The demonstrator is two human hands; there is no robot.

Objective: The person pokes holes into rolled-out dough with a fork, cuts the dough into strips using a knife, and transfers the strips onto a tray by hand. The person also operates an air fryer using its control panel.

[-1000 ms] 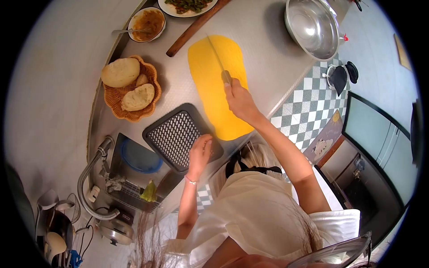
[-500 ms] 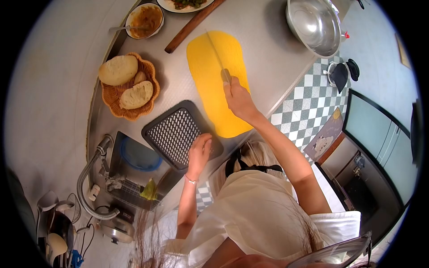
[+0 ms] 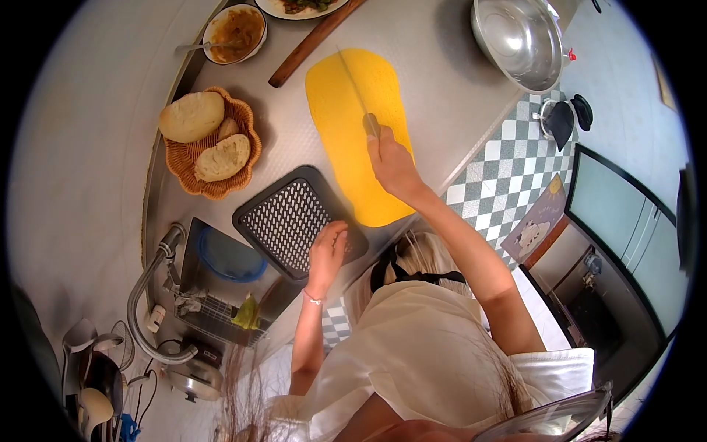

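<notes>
My right hand (image 3: 395, 168) is wrapped round the handle of a knife (image 3: 358, 90). The long blade lies lengthwise over a flat yellow sheet of rolled-out dough (image 3: 372, 173) on the metal counter; whether its edge has gone into the dough I cannot tell. Over the near right part of a black perforated tray (image 3: 283, 221) is my left hand (image 3: 328, 254), holding nothing, its fingers loosely bent. Contact between those fingers and the tray is unclear. The tray sits left of the dough, close to the sink.
A wooden rolling pin (image 3: 313, 46) lies beyond the dough. To the left are a wicker basket (image 3: 213, 188) of bread and a bowl of brown paste (image 3: 234, 35). A steel bowl (image 3: 519, 44) stands far right. Near left is the sink (image 3: 193, 283) with its faucet (image 3: 140, 295).
The view has shifted very slightly. Both hands, the knife and the dough keep almost the same places.
</notes>
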